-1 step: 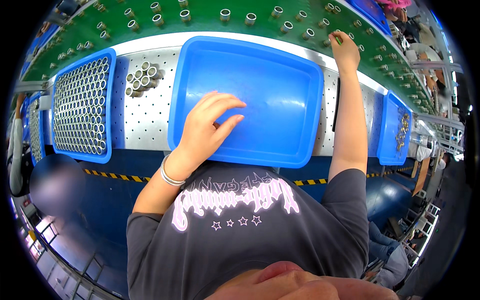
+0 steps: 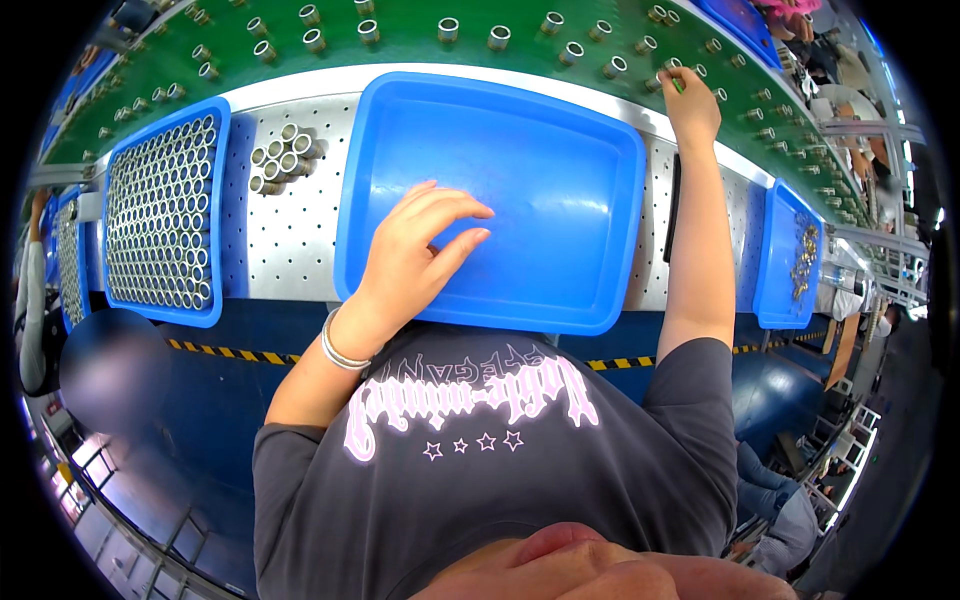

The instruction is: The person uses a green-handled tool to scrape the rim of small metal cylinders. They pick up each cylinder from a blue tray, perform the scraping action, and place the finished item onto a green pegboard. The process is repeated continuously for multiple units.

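My left hand [image 2: 425, 240] hovers over the near left part of an open blue tray [image 2: 490, 325]. Its fingers are bent, with a gap between thumb and forefinger and nothing held. Stretched far to the right, my right hand [image 2: 692, 110] is over the green surface [image 2: 420, 60] with its fingers curled. Green shows in the gap between thumb and forefinger. Close by its fingertips are a short metal sleeve [image 2: 655, 84] and another metal sleeve [image 2: 673, 64]; whether the fingers touch them I cannot tell. Many more such sleeves stand across the green surface.
At left, a blue tray [image 2: 218, 200] is packed with upright metal sleeves. Several loose metal sleeves [image 2: 275, 158] sit on the perforated metal table [image 2: 290, 235]. Farther right is a blue tray [image 2: 775, 270] with small brass-coloured parts [image 2: 804, 260]. A dark bar [image 2: 673, 205] lies beside my right forearm.
The sleeves on the green surface have shifted very slightly left. My two hands stay almost where they were.
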### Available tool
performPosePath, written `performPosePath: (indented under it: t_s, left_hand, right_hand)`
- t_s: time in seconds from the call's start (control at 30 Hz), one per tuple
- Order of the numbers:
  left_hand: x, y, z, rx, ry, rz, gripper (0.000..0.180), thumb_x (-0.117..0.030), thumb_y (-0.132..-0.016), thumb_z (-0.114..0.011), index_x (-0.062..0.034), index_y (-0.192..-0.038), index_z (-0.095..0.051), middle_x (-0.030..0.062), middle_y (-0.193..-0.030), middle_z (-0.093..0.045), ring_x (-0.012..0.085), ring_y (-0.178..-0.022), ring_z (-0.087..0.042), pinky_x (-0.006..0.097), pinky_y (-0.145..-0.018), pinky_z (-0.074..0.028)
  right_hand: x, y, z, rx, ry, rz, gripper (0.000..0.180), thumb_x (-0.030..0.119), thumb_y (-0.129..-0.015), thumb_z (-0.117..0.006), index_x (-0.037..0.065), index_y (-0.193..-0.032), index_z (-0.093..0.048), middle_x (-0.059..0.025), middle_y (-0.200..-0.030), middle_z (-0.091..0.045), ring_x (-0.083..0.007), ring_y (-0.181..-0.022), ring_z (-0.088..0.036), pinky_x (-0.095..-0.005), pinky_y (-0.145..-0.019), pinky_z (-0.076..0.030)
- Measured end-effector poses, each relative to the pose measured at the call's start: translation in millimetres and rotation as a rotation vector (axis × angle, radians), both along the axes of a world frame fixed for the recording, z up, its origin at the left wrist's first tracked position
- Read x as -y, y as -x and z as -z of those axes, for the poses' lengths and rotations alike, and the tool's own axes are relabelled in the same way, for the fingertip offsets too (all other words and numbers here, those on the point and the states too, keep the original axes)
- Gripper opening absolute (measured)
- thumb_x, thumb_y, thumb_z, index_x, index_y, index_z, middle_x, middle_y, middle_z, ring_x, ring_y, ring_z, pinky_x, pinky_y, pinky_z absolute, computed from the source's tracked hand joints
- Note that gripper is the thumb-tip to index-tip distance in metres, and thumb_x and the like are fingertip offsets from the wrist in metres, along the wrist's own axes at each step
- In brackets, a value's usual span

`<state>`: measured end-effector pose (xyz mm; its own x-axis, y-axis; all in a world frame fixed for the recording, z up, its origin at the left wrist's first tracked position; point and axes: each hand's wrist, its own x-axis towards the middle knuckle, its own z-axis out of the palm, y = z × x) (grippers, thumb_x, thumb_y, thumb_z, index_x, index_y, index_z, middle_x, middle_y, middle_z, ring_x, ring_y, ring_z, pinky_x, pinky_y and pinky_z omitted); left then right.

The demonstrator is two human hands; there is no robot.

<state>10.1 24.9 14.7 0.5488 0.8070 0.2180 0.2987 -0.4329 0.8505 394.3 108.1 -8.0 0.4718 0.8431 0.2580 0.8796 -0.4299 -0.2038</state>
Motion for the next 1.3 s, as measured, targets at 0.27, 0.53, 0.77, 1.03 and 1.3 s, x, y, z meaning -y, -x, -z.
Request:
performPosePath:
  t_s: [0.27,0.53,0.77,1.03,1.3]
  left_hand:
    - [5,-3,-1,0.049,0.132,-0.016,0.015,-0.010,-0.079,-0.065,-0.0069,-0.094,-0.064,0.0083,-0.098,-0.063,0.0223,-0.088,-0.061,0.039,-0.094,-0.041]
    - [4,-17,8,0.471,0.454,-0.066,0.037,-0.004,-0.077,-0.065,-0.0031,-0.113,-0.058,0.0083,-0.107,-0.059,0.0186,-0.099,-0.056,0.032,-0.089,-0.045]
    - [15,-9,5,0.549,0.657,-0.019,0.043,0.001,-0.083,-0.058,0.0010,-0.125,-0.046,0.0112,-0.108,-0.058,0.0134,-0.095,-0.059,0.019,-0.072,-0.047]
    - [18,-3,1,0.493,0.641,-0.021,0.046,0.001,-0.080,-0.060,-0.0031,-0.124,-0.047,0.0094,-0.106,-0.058,0.0060,-0.077,-0.058,0.016,-0.045,-0.037]
    - [13,1,5,0.873,1.047,-0.001,0.044,-0.009,-0.085,-0.060,-0.0029,-0.125,-0.043,0.0097,-0.109,-0.055,0.0195,-0.100,-0.058,0.029,-0.091,-0.045]
  right_hand:
    - [17,22,7,-0.233,-0.154,-0.149,0.026,0.029,-0.084,-0.059,0.008,-0.097,-0.066,-0.0086,-0.084,-0.066,-0.0216,-0.077,-0.062,-0.0323,-0.068,-0.046]
    - [86,156,-44,-1.219,0.089,-0.663,0.015,0.014,-0.084,-0.062,0.000,-0.089,-0.063,0.0023,-0.076,-0.058,-0.0047,-0.068,-0.047,-0.0194,-0.061,-0.039]
    - [110,194,-45,-0.889,-0.175,-0.744,0.014,0.010,-0.078,-0.064,0.005,-0.091,-0.064,-0.0050,-0.077,-0.063,-0.0115,-0.066,-0.056,-0.0234,-0.059,-0.043]
    - [121,220,-50,-0.293,-0.198,-0.981,0.022,0.004,-0.063,-0.065,0.011,-0.084,-0.062,-0.0035,-0.075,-0.062,-0.0210,-0.065,-0.060,-0.0303,-0.055,-0.046]
    - [128,205,-46,-1.130,-0.190,-0.663,0.005,0.006,-0.080,-0.065,0.003,-0.082,-0.061,-0.0013,-0.069,-0.058,-0.0075,-0.060,-0.051,-0.0225,-0.054,-0.040]
